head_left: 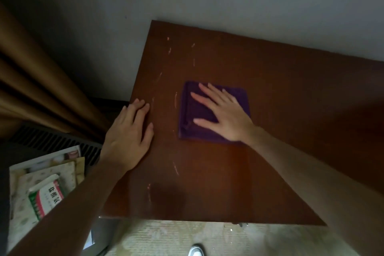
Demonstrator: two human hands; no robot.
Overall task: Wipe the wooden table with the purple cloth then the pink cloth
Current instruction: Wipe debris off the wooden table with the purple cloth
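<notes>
A dark brown wooden table (280, 110) with pale scratch marks stands against the grey wall. A folded purple cloth (193, 114) lies flat near its middle left. My right hand (224, 112) presses flat on the cloth, fingers spread and pointing left. My left hand (128, 131) rests palm down on the table's left edge, fingers apart, holding nothing. No pink cloth is in view.
A brown curtain (35, 81) hangs at the left. Below it a box (41, 189) holds papers and a red-and-green packet. A dark slatted vent (52, 139) sits behind the box. Patterned floor and a shoe tip (195, 251) show below the front edge.
</notes>
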